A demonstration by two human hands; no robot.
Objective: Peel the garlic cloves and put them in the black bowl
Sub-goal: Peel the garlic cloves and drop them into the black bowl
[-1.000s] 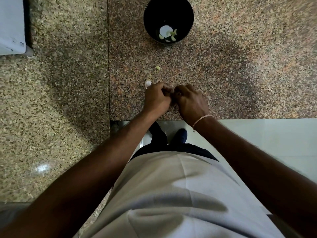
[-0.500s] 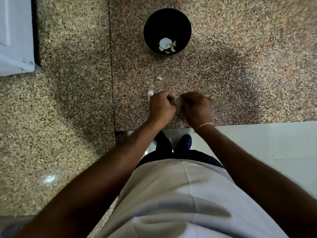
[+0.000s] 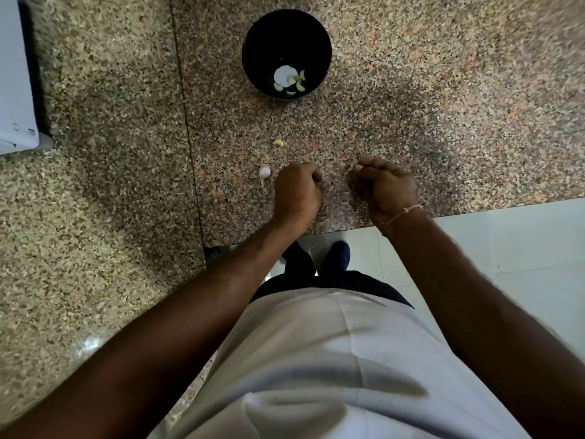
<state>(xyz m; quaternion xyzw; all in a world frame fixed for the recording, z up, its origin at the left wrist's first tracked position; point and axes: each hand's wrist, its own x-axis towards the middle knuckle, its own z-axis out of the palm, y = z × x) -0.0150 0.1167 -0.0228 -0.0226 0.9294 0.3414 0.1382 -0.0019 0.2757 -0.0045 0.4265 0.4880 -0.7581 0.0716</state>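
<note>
Fingers of the left hand (image 3: 297,193) are curled tight over the tabletop (image 3: 443,122); whether they enclose a clove cannot be told. Fingers of the right hand (image 3: 387,185) are curled, pinching a thin scrap of garlic skin (image 3: 353,164) at the tips. Both hands sit apart, near the tabletop's front edge.

Surface: speckled granite, pinkish slab under the hands, a paler slab to the left, one seam (image 3: 186,122) running between them. The pale tiled floor (image 3: 506,248) shows beyond the front edge at right.

Black bowl (image 3: 253,55) stands farther back, well apart from the hands, holding several peeled cloves (image 3: 299,85). One unpeeled clove (image 3: 264,172) lies just beside the left hand. A small peeled piece (image 3: 278,143) lies between hands and bowl.

A white appliance edge (image 3: 15,90) occupies the far left. Bare granite extends right of the bowl and hands.
</note>
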